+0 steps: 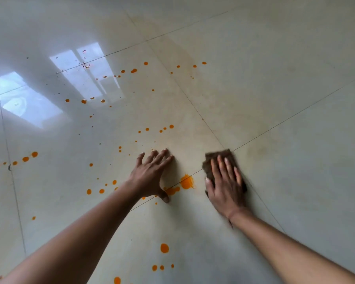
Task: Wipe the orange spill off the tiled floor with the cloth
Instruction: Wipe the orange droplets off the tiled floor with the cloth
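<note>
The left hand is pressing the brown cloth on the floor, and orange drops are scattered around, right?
Not quite: the head view shows the right hand pressing the cloth; the left hand lies flat on the floor. Orange drops are scattered around.

The glossy tiled floor is crossed by thin grout lines. The orange spill is scattered over it in drops, the largest blot set on a grout line. A brown cloth is laid flat near that blot.

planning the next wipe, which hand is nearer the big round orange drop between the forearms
Left. The left hand lies beyond the drop; the right hand, on the cloth, is farther right.
</note>
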Demonstrator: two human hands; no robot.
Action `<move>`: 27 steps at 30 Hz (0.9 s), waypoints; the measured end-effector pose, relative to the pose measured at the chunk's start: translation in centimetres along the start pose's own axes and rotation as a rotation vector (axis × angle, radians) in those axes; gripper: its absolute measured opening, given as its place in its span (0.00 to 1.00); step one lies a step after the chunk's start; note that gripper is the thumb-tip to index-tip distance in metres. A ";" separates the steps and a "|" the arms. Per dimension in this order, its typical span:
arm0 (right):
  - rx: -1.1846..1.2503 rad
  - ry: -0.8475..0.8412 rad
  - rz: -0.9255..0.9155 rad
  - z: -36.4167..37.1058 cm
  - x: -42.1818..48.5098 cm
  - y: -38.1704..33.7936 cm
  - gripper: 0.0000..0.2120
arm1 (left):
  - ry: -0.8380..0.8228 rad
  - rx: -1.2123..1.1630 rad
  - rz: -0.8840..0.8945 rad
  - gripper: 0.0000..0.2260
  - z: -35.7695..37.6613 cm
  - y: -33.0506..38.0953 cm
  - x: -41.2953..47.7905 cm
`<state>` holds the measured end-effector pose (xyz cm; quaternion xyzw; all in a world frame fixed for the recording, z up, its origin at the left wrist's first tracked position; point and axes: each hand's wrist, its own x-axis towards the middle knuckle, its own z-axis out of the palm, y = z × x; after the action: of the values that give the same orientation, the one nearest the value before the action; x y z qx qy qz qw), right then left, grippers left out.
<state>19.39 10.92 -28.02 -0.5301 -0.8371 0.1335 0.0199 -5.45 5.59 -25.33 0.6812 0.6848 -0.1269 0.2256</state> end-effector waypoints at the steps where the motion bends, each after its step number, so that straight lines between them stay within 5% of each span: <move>1: 0.028 -0.006 0.051 0.2 1.9 -2.3 0.29 | 0.005 -0.006 0.002 0.64 0.1 0.0 0.0; 4: 0.037 -0.036 -0.166 2.7 0.4 -7.9 0.29 | 0.035 -0.004 -0.019 0.65 0.4 -0.1 -0.2; 7: 0.004 -0.137 -0.372 2.4 -6.7 -4.2 0.30 | 0.030 0.056 -0.015 0.66 1.0 -1.0 -1.8; 12: 0.011 -0.050 -0.059 1.2 0.5 -5.5 0.29 | 0.033 0.139 -0.017 0.67 2.5 -2.4 -4.9; 15: -0.035 -0.128 -0.267 3.2 -1.6 -10.1 0.31 | 0.018 0.162 -0.025 0.68 2.6 -2.5 -5.2; 18: -0.048 -0.196 -0.420 1.7 -7.3 -4.9 0.32 | 0.008 0.144 -0.023 0.68 2.1 -2.5 -5.3; 23: -0.029 -0.123 -0.050 1.2 -0.9 -7.0 0.30 | -0.004 0.111 -0.035 0.68 1.8 -2.4 -5.6; 27: -0.061 -0.181 -0.407 3.1 -7.2 -10.0 0.29 | -0.002 0.119 -0.039 0.67 1.7 -2.3 -5.7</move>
<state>13.18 -0.19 -27.76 -0.3363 -0.9289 0.1482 -0.0450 -7.70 -0.29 -24.37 0.6799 0.6888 -0.1727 0.1829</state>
